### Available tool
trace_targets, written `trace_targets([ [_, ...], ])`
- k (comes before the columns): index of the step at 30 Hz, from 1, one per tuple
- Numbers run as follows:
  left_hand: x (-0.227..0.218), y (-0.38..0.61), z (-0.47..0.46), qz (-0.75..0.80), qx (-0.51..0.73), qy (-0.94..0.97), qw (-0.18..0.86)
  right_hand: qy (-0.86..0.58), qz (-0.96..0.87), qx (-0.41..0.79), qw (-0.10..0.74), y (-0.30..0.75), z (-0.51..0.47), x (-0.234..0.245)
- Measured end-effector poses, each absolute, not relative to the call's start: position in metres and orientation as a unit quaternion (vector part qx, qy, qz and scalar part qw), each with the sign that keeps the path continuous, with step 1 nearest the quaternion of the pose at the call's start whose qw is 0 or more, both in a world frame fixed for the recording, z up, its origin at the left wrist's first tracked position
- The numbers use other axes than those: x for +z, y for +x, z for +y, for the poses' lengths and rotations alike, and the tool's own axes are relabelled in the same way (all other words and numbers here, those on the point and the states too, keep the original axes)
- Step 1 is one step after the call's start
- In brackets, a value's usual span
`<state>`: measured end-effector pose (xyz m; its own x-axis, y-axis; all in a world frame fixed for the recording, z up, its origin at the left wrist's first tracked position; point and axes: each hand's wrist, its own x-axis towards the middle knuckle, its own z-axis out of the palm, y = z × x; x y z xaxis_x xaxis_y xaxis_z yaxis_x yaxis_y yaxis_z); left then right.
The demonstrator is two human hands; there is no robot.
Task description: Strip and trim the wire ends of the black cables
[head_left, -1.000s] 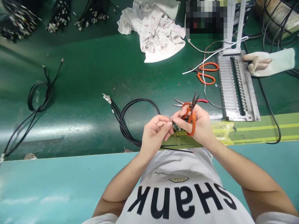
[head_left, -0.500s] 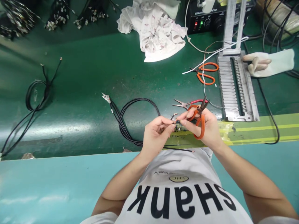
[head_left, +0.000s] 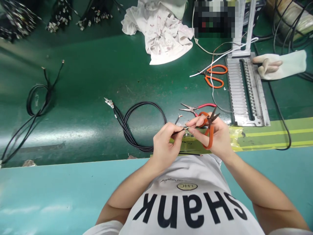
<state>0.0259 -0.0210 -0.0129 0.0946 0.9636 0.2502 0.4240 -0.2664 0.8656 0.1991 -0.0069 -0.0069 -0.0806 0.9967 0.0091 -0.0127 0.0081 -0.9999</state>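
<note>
My left hand [head_left: 166, 143] pinches the bare end of a thin black wire [head_left: 179, 130] between thumb and fingers. My right hand [head_left: 216, 135] grips orange-handled scissors [head_left: 209, 130], blades up and to the right, while its thumb and forefinger touch the same wire tip. A second stripped wire end [head_left: 179, 117] sticks up just behind. The wire belongs to a coiled black cable [head_left: 137, 124] with metal terminals [head_left: 109, 102] lying on the green bench [head_left: 97, 85].
Red-handled needle-nose pliers [head_left: 195, 107] lie behind my hands. Further back lie another pair of orange scissors [head_left: 215, 76], a metal slotted fixture [head_left: 244, 88], a white glove [head_left: 281, 63], a crumpled cloth [head_left: 163, 29]. Another black cable [head_left: 36, 101] at left.
The scissors in my right hand have tilted from upright to the right and shifted right. My left hand moved slightly right, still pinching the wire end.
</note>
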Motion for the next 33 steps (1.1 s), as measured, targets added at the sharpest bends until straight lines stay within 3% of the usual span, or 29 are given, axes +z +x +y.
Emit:
trace_targets([
  [7,-0.014,0.026,-0.023,0.503,0.421,0.69,0.307,-0.486,-0.492,0.536,0.484,0.201,-0.006,-0.005],
  [17,-0.019,0.028,-0.028,0.513,0.492,0.56,0.426,-0.407,-0.268,0.752,0.445,0.193,-0.001,-0.018],
  [23,-0.01,0.025,-0.025,0.504,0.485,0.551,0.456,-0.433,-0.306,0.716,0.455,0.192,-0.002,-0.016],
  [33,0.002,0.023,-0.016,0.481,0.456,0.651,0.37,-0.445,-0.36,0.666,0.479,0.194,-0.006,-0.01],
])
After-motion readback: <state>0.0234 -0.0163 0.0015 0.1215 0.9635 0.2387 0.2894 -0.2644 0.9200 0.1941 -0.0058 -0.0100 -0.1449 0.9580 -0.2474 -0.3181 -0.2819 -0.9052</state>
